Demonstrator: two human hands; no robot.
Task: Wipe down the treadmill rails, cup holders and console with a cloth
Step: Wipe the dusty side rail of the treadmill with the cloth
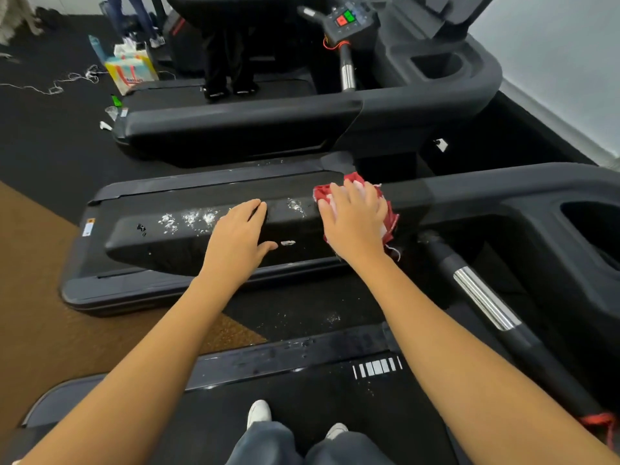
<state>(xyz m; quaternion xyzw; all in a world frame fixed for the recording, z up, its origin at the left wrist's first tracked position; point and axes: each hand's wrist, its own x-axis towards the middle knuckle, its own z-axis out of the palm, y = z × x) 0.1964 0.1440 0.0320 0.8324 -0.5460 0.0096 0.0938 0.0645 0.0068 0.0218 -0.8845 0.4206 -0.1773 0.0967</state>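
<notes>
Pressing a red cloth (389, 219) flat against the top of the treadmill's side rail (188, 243), the right hand (355, 219) has its fingers spread over the fabric, which bunches out past the palm on the far side. The left hand (238, 236) lies open and empty on the same rail, just beside the right, fingers draped over the top edge as a brace.

The job looks early. White foamy splotches (191, 219) sit on the rail to the left of the left hand, and a smaller patch (297, 206) lies between the two hands, so most of this rail seems unwiped. The cup holder (593, 229) at the right and the chrome-banded handle (483, 297) show no sign of cleaning either way; this treadmill's console is out of sight.

The rail runs long and unobstructed to its rounded end at the left, giving free sweep that way. To the right it bends into the console arm, where the cloth will need to follow the curve. A neighbouring treadmill (302, 119) stands beyond, well apart.
</notes>
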